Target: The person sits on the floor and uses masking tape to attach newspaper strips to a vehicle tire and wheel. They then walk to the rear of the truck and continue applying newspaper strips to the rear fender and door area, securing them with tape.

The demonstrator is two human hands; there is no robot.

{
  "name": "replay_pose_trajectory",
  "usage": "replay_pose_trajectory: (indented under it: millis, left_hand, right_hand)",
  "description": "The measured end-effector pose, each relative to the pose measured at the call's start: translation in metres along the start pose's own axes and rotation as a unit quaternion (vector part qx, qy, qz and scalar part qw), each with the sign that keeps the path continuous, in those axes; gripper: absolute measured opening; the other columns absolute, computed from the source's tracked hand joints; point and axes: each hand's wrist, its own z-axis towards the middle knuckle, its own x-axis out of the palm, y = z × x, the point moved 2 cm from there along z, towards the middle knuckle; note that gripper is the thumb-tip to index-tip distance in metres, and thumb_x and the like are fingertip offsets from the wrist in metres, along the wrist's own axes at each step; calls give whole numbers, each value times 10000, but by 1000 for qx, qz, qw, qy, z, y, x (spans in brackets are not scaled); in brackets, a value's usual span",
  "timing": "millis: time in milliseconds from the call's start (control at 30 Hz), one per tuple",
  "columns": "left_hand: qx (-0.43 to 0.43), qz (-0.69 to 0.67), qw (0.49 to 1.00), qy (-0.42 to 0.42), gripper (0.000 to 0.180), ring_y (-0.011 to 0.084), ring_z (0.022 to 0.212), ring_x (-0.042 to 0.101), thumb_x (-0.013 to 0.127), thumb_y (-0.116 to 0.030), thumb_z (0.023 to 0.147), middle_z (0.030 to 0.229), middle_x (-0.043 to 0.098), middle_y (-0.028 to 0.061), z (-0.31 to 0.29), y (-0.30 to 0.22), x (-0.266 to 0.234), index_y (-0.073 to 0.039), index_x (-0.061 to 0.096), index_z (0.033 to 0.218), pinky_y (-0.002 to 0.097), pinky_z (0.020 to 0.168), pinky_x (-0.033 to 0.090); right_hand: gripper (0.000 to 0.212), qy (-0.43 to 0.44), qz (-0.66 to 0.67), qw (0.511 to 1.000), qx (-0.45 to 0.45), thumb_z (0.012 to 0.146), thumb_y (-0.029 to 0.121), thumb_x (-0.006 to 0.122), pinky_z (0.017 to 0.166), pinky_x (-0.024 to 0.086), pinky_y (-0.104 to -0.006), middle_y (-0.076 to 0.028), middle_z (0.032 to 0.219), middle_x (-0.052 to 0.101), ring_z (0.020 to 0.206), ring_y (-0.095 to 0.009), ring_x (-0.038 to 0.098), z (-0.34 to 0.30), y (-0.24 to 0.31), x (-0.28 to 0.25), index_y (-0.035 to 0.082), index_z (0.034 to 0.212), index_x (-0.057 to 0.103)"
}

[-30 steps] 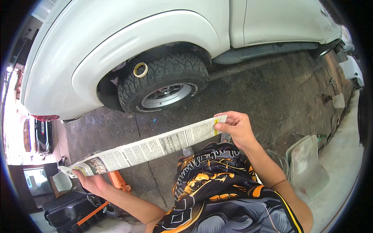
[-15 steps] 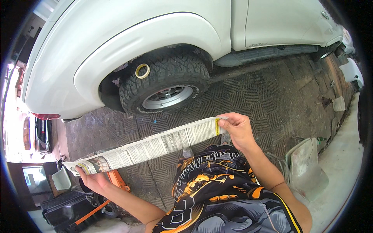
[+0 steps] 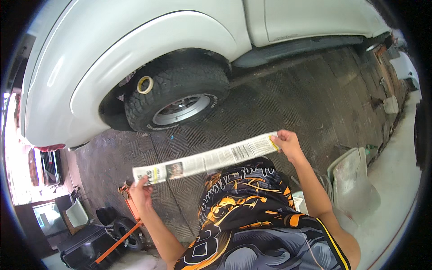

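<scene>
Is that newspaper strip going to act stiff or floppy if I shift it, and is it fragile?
The newspaper strip looks like thin printed paper, so it's probably light and apt to tear if tugged. It spans fairly straight with the left grip and right grip at opposite ends; freeing either end would likely let it droop.

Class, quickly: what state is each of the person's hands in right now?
Left hand: closed, pinching one end of the folded newspaper strip.
Right hand: closed, pinching the strip's other end.
</scene>
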Motion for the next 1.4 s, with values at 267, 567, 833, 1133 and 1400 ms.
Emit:
replay_pose_trajectory:
  millis: [267,567,833,1133,1400]
  left_hand:
    - [-142,170,963,151,220,120,562,642,791,-78,822,809,727,89,-85,107,131,38,706,988,231,483,484]
    - [-158,214,962,53,250,165,748,695,765,-28,817,967,727,94,-45,95,99,10,680,1049,270,574,540]
    - [-108,321,939,55,422,247,895,658,770,-145,864,1022,694,146,-28,39,68,89,640,1190,326,719,551]
    - [-11,88,948,304,364,206,1121,642,653,-1,938,1245,673,116,-8,79,200,63,583,1290,346,998,480]
    - [-66,35,932,354,197,157,935,687,708,-72,921,1022,720,53,58,128,235,-47,659,1110,336,844,531]
  right_hand:
    - [184,-180,-15,944,275,861,217,803,723,523,-340,-13,879,682,851,-160,647,-94,-130,-182,90,910,679]
    - [185,-118,75,954,267,839,196,797,748,547,-377,-58,926,702,807,-194,669,-63,-168,-144,59,935,718]
    - [171,-85,-43,994,57,858,183,804,721,515,-288,-21,818,723,744,-94,620,-2,-101,-110,25,896,749]
    - [121,-186,17,956,-228,920,128,726,740,519,-264,-1,867,710,797,-74,630,-30,110,-200,18,971,718]
    - [136,-168,-74,936,-302,904,114,740,714,495,-239,1,855,709,783,-62,624,-57,197,-198,9,988,726]
